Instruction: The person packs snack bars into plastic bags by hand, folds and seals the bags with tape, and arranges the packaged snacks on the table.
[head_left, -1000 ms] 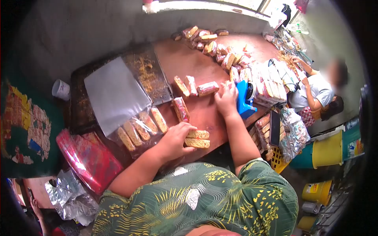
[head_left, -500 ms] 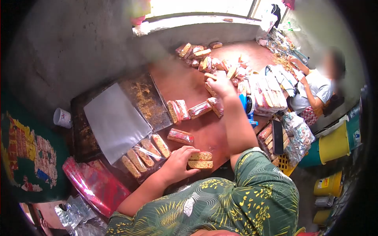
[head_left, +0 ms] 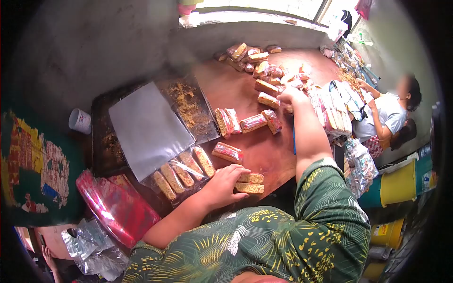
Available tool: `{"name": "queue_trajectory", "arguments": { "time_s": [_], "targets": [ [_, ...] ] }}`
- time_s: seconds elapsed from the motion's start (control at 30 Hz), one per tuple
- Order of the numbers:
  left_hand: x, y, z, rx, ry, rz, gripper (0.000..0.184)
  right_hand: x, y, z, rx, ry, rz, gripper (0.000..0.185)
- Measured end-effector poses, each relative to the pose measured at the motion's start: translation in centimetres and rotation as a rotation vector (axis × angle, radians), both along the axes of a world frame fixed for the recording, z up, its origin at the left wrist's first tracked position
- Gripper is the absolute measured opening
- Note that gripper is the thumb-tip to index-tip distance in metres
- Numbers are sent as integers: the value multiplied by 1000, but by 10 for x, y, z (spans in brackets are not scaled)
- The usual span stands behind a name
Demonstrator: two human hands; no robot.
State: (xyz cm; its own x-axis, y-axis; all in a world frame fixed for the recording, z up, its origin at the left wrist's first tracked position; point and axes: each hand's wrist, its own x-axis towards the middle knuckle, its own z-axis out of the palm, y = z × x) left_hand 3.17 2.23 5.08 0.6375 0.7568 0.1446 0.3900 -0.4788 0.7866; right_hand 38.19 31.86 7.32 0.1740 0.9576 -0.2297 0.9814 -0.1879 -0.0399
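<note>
My left hand (head_left: pixel 225 187) is closed around the left end of two stacked cake slices (head_left: pixel 250 183) at the table's near edge. My right hand (head_left: pixel 291 95) reaches far forward, its fingertips beside the end of a wrapped cake slice (head_left: pixel 268 100); its fingers are partly hidden, so their grip is unclear. Behind it lies a heap of wrapped slices (head_left: pixel 273 71). Between my hands are a lone wrapped slice (head_left: pixel 227 152) and a short line of wrapped slices (head_left: pixel 254 122). Left of my left hand, several slices (head_left: pixel 190 166) sit side by side in clear plastic.
A clear plastic sheet (head_left: pixel 151 118) covers part of a dark, crumb-strewn tray (head_left: pixel 206 125). Red wrapping film (head_left: pixel 115 207) lies at lower left, near a white cup (head_left: pixel 80 121). Packed slices (head_left: pixel 330 108) stand at right, before another person (head_left: pixel 384 113). Yellow buckets (head_left: pixel 398 183) are farther right.
My right hand has shifted right, toward the heap and off the slices it overlapped. My left hand stays on the two stacked slices. The whole view has shifted slightly.
</note>
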Motion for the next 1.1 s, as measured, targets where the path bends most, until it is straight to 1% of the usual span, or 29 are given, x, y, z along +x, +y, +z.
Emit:
{"name": "queue_trajectory", "arguments": {
  "time_s": [0.03,0.1,0.13,0.17,0.23,0.3,0.33,0.37,0.43,0.47,0.57,0.6,0.7,0.77,0.83,0.87,0.97,1.0,1.03,1.07,1.1],
  "targets": [
    [0,0,0,-2,-6,2,64,-11,-9,12,-146,62,98,61],
    [-1,0,3,-23,3,9,65,-22,-41,27,54,322,317,61],
    [-1,0,3,-31,11,12,65,-18,-38,24,40,569,320,60],
    [0,-1,4,-37,18,12,65,-15,-45,26,125,464,296,52],
    [0,-3,2,-14,23,18,65,-36,-70,50,258,527,99,45],
    [0,-5,4,8,26,26,65,-57,-96,68,183,267,156,41],
    [0,-5,4,9,24,25,65,-38,-79,34,186,86,260,45],
    [0,-6,5,11,22,25,65,-36,-80,16,141,81,225,46],
    [0,-5,4,15,9,25,65,-23,-74,-24,284,141,181,46],
    [0,-4,1,14,-1,24,66,-17,-70,-28,271,158,205,45],
    [-1,-4,-2,5,-7,20,66,-25,-88,-11,464,349,47,39],
    [0,-3,-3,-1,-9,20,67,-29,-101,-1,588,480,183,33],
    [0,-4,2,2,16,27,67,-45,-142,-11,343,1097,175,30],
    [0,-4,4,-4,11,24,67,-83,-195,4,98,981,193,30],
    [1,-3,1,8,2,20,67,-96,-216,-28,114,731,346,28],
    [1,-3,-2,19,-5,20,67,-93,-220,-29,306,469,484,25],
    [0,-3,0,16,8,26,67,-83,-196,-12,609,354,537,21],
    [0,-3,2,14,14,23,67,-89,-182,1,619,414,427,20],
    [1,-4,3,5,18,23,67,-84,-160,-5,674,570,403,20],
    [1,-5,3,-1,23,25,67,-89,-144,2,615,587,309,22],
    [1,-4,2,-6,28,30,67,-89,-126,3,610,571,278,27]
  ]
}}
